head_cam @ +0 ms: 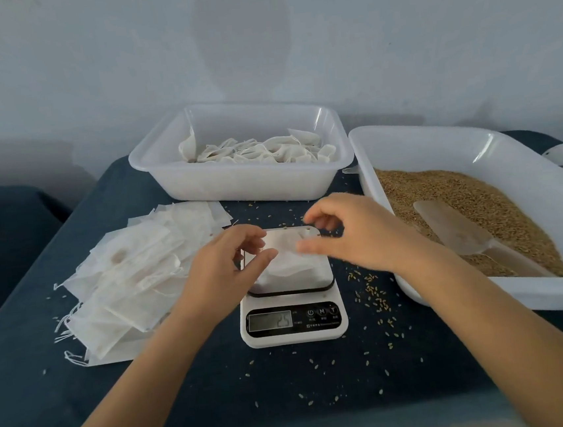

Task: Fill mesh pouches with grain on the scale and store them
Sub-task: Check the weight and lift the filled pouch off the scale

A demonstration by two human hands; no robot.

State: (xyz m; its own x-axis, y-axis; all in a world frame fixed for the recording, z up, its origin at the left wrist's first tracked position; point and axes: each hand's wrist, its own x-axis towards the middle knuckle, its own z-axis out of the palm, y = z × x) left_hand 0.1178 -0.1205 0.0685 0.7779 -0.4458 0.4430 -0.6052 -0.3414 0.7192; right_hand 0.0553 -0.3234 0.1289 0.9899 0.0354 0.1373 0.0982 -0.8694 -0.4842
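— So, what are the hands doing over the scale (291, 302)?

— Both are at one white pouch (286, 257) lying on the weighing plate. The left hand (225, 270) has thumb and forefinger curled at the pouch's left edge, and it looks like a pinch on the fabric. The right hand (351, 234) is blurred; its thumb lies on the pouch's right side and the other fingers arch above the top corner, near a thin drawstring. Whether it actually grips the pouch or the string, I cannot tell.

— Can you read the display?

— No, the digits are too faint. Three round buttons sit beside it.

— And the grain?

— It fills the big white tray (438, 143) on the right, whose right side is cut off by the frame. A clear scoop (464, 230) lies in the grain (477, 194), half sunk, its handle end hard to make out. Loose kernels (372, 294) are scattered on the dark cloth (187, 394) between scale and tray.

— Where are the finished ones?

— The white tub (235, 180) behind the scale holds crumpled pouches; its wall hides how full they are. Flat empty pouches (134, 275) lie in a loose heap left of the scale, partly under the left wrist. At the far right edge something pale shows behind the tray, too cropped to name.
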